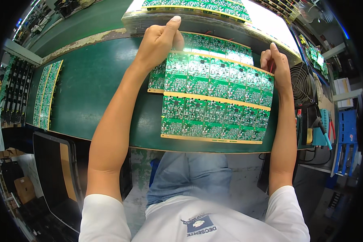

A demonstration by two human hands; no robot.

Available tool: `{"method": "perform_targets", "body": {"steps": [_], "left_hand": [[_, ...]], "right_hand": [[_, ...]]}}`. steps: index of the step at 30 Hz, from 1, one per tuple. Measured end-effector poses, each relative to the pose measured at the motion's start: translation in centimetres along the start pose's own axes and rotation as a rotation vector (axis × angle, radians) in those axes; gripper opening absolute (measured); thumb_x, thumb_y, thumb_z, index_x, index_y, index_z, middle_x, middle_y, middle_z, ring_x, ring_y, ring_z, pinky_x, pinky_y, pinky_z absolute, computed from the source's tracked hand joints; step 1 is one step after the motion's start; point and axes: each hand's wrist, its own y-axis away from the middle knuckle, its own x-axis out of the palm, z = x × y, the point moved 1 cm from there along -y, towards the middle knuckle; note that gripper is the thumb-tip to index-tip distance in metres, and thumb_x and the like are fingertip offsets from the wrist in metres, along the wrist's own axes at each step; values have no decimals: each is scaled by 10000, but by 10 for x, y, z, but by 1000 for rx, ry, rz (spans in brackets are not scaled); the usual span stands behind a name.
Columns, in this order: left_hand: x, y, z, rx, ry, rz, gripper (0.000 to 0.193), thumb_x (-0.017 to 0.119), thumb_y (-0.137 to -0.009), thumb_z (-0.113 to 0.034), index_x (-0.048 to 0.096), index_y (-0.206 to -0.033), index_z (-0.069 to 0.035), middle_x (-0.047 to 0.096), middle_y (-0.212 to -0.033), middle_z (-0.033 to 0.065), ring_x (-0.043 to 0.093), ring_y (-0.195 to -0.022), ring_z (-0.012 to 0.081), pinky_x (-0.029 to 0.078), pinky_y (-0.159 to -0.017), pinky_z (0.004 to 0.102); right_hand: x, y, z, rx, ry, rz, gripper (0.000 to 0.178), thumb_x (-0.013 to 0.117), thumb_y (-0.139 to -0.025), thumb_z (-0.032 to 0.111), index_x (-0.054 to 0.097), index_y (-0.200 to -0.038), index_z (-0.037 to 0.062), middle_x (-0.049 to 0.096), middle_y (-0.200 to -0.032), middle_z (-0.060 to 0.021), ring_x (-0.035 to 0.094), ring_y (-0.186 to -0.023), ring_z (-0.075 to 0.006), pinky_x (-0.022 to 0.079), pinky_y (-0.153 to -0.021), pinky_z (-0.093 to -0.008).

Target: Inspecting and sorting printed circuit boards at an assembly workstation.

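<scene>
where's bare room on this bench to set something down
Widest bare patch: green tabletop between the far-left board panel and the left forearm. Crowded: the middle, where the front panel overlaps the rear panel, and the right, by the fan.

On the right side, there is 1 round fan (pixel 301 85) with a wire guard. Farther to the right stands 1 blue plastic piece (pixel 346 139). On the near left, 1 brown carton (pixel 25 189) is visible.

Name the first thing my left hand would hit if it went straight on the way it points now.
Probably the front side of the white-topped platform, just beyond your left hand; this one view leaves the gap between them unclear.
</scene>
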Motion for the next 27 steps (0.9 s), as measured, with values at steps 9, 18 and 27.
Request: {"method": "perform_targets", "body": {"steps": [9,18,27], "left_hand": [[-8,-3,6,-51,55,-26,668,408,-988,-458,638,-561,2,592,-567,43,515,-543,148,438,-618,245],[-10,-4,10,34,44,-45,649,421,-985,-449,650,-568,-6,560,-535,25,475,-509,130,419,-586,240],[-21,-4,-15,-49,-42,-134,548,390,-1025,-304,613,-618,-11,632,-666,78,580,-665,154,457,-731,257]], "right_hand": [[3,15,48,-184,84,-247,441,459,-999,301,619,-698,20,553,-641,-32,469,-584,-100,373,-585,-219],[-65,163,62,-226,170,-584,258,395,-982,139,520,-779,41,530,-765,-64,466,-672,-146,391,-639,-248],[-116,261,23,108,-14,-1003,210,457,-1008,177,561,-1068,5,563,-841,-69,509,-679,-109,404,-569,-217]]}}
